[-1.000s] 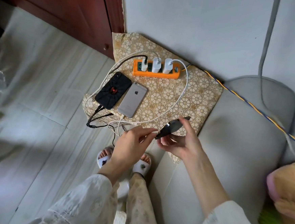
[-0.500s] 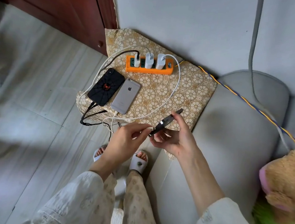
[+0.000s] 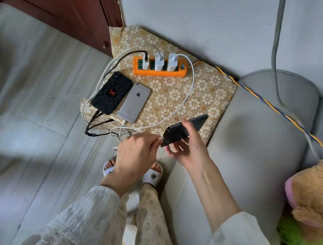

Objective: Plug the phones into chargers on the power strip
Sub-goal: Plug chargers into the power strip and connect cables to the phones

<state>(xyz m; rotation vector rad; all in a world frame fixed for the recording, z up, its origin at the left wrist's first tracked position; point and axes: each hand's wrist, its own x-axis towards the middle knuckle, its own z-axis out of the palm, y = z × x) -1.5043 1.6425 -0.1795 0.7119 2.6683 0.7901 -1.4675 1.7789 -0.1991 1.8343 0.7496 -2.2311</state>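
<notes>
Now you are tilting the dark phone point(image 3: 183, 130) flatter than a moment ago, right hand point(image 3: 188, 149) gripping it beside the cushion edge, while your left hand point(image 3: 136, 155) fingers are pinching the white connector point(image 3: 160, 139) at its port, so seating looks imminent.

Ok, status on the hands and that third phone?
Left hand pinching white cable plug at dark phone's port. Right hand gripping the phone. Seating not confirmed. Nothing blocking.
</notes>
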